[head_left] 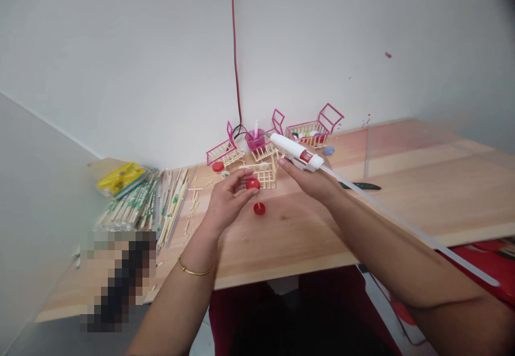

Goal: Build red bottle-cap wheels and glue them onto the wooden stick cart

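My left hand pinches a red bottle cap between thumb and fingers. A short stick runs down from it to a second red cap just above or on the table. My right hand is wrapped round a white hot glue gun, its nozzle pointing up and left. A long clear glue stick trails out of the gun's back over my right forearm. Beyond my hands lies a small lattice frame of pale sticks, partly hidden by my left hand.
Small stick baskets with pink rims stand along the wall, around a pink cup. Packs of chopsticks and a yellow bag lie at the left, near cut stick pieces. A dark green-handled tool lies right.
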A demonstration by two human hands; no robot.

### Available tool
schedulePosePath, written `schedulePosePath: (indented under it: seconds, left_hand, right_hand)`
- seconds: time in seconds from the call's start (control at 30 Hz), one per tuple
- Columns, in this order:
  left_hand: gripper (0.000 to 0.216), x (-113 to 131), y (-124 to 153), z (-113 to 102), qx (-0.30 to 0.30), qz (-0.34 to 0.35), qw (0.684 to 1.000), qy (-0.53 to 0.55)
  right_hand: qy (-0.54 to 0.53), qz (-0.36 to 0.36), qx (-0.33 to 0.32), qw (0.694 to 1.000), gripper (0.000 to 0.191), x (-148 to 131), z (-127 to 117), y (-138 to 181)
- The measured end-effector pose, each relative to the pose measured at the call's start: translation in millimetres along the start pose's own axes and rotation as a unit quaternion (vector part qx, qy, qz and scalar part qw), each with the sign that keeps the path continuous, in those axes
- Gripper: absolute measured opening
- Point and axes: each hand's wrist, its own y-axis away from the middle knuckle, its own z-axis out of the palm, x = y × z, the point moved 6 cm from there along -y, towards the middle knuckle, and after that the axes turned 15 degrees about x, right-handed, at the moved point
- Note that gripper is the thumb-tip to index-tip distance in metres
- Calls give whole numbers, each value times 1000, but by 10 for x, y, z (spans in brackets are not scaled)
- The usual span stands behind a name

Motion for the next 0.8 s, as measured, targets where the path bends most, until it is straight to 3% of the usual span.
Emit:
schedulePosePath:
  seconds: [0.17, 0.8]
  left_hand:
    - [22, 49, 11, -2, -6, 35, 999, -36]
    - [21, 42, 0, -10, -4, 41, 999, -28]
  right_hand:
    - [-7, 23, -5, 1000, 25, -9, 14, 2]
    - [10, 0, -2, 1000, 27, -6, -2, 1]
